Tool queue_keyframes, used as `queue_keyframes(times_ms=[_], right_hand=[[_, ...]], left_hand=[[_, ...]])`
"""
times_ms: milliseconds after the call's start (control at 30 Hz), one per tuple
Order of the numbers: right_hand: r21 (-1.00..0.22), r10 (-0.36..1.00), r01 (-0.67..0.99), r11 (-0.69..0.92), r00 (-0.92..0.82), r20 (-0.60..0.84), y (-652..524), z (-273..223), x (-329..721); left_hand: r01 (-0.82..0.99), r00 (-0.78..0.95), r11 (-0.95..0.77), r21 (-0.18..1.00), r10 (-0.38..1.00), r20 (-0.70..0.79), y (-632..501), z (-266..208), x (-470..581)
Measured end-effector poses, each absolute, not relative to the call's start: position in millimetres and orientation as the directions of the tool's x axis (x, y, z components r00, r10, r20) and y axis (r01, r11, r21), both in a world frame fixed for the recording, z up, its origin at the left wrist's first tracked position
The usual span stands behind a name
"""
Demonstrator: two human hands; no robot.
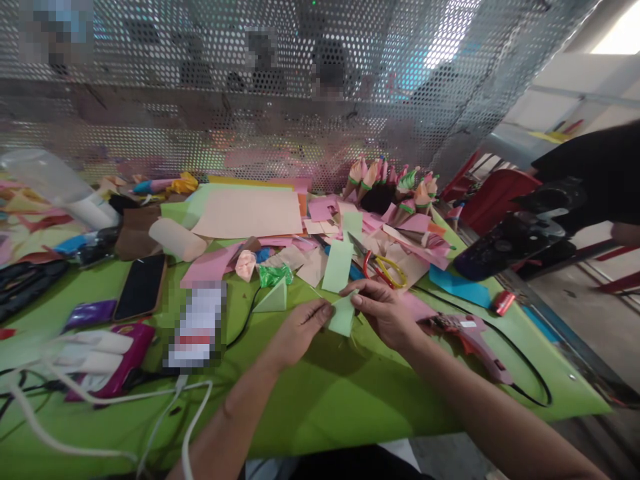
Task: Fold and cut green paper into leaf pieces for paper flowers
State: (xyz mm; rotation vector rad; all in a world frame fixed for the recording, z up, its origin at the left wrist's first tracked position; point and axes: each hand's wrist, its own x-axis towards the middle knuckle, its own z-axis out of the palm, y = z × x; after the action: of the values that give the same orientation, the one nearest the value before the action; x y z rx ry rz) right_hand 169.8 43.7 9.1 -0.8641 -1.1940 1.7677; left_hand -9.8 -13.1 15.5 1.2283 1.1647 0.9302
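Between my two hands is a small piece of light green paper (343, 321), held over the near part of the table. My left hand (301, 330) pinches its left edge, thumb against the fingers. At its upper right corner, my right hand (383, 310) grips it between thumb and fingertips. Just beyond lies a flat light green paper strip (337, 267). Left of my hands rests a folded light green paper triangle (273, 298). Scissors (390, 270) with red and yellow handles lie behind my right hand, among paper scraps.
A pink glue gun (473, 337) with a black cord lies at right, near a dark bottle (510, 247). Phones (141, 287), white cables (75, 440) and a power strip (137, 340) occupy the left. Paper sheets (250, 212) and paper cones (407, 183) stand toward the mesh screen.
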Motion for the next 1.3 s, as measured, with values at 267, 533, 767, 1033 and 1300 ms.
queue_keyframes(times_ms=[267, 533, 767, 1033, 1300], right_hand=[[-0.987, 0.912, -0.106, -0.117, -0.406, -0.065, 42.3, 9.1, 167.0], [-0.997, 0.969, -0.070, -0.013, -0.247, 0.005, 45.9, 11.8, 170.7], [-0.993, 0.976, -0.112, 0.027, -0.210, 0.050, 49.3, 8.4, 175.1], [-0.990, 0.980, -0.136, 0.031, -0.189, 0.056, 49.4, 6.3, 175.5], [-0.993, 0.983, -0.118, 0.025, -0.180, 0.046, 48.5, 8.7, 173.6]], left_hand=[[0.532, 0.081, -0.128, 0.837, 0.992, 0.100, -13.3, 11.8, -8.8], [0.554, 0.035, -0.108, 0.825, 0.994, 0.107, -13.1, 12.9, -12.0], [0.413, -0.066, -0.068, 0.908, 0.992, 0.105, -14.1, 14.0, -15.0], [0.172, -0.133, -0.031, 0.985, 0.990, 0.055, -13.1, 13.8, -15.3], [0.171, -0.138, -0.073, 0.983, 0.986, 0.097, -11.7, 10.0, -17.4]])
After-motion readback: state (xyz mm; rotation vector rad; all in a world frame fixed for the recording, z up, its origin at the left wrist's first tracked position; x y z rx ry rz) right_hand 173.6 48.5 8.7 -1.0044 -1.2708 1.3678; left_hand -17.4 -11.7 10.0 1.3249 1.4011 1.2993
